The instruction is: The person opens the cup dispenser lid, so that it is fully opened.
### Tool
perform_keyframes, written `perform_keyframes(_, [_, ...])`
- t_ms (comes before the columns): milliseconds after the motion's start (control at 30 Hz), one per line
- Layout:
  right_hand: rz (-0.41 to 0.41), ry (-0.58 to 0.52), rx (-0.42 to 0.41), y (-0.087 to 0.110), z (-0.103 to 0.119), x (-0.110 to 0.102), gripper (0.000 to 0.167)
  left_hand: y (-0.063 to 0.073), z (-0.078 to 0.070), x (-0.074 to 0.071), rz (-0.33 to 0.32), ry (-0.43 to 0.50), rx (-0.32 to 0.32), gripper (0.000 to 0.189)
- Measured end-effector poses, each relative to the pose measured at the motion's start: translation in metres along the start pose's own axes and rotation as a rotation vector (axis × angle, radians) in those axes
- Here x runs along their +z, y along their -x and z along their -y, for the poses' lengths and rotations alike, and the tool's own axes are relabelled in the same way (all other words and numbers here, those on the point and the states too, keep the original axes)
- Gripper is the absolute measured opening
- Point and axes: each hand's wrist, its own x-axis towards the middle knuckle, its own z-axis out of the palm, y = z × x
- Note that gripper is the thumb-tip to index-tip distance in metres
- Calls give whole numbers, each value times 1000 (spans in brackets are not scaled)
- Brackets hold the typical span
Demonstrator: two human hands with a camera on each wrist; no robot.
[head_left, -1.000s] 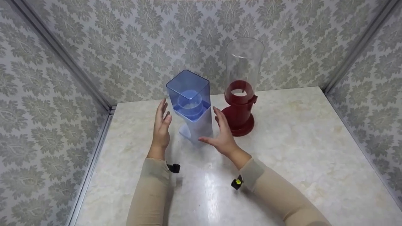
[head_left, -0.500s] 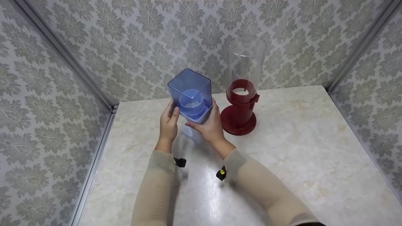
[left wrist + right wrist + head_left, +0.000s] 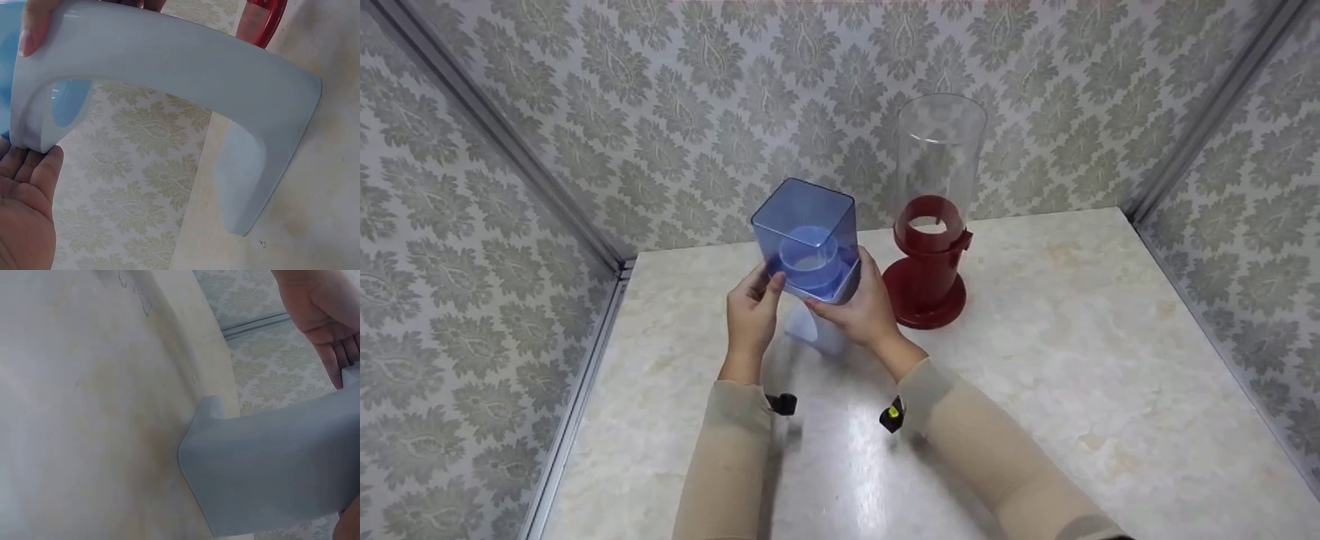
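In the head view a dispenser stands upright, with a clear blue square container on a white C-shaped stand. Inside the container sits a round blue ring. My left hand holds its left side at the white collar under the container, thumb in front. On the opposite side, my right hand grips the same collar, thumb across the front corner and fingers along the side. The left wrist view shows left fingertips under the collar's lower edge. The stand's foot rests on the table; part of it is hidden behind the right hand.
Just right of the right hand stands a red dispenser with a tall clear cylinder. A light marbled table lies beneath both. Patterned walls close it in at the back and sides.
A second ago both hands were apart from the blue-and-white dispenser, fingers extended on either side. They have since moved inward and taken hold of its collar. The red dispenser stays put.
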Motion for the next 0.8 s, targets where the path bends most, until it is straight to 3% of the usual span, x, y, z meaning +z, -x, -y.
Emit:
perform_keyframes(400, [159, -188, -58, -5, -8, -12, 124, 29, -6, -1, -97, -61, -16, 48])
perform_keyframes(567, [207, -231, -54, -1, -13, -15, 131, 43, -5, 0, -123, -75, 11, 48])
perform_keyframes(800, [237, -266, -47, 1, -15, -17, 142, 49, -9, 0, -144, -80, 45, 44])
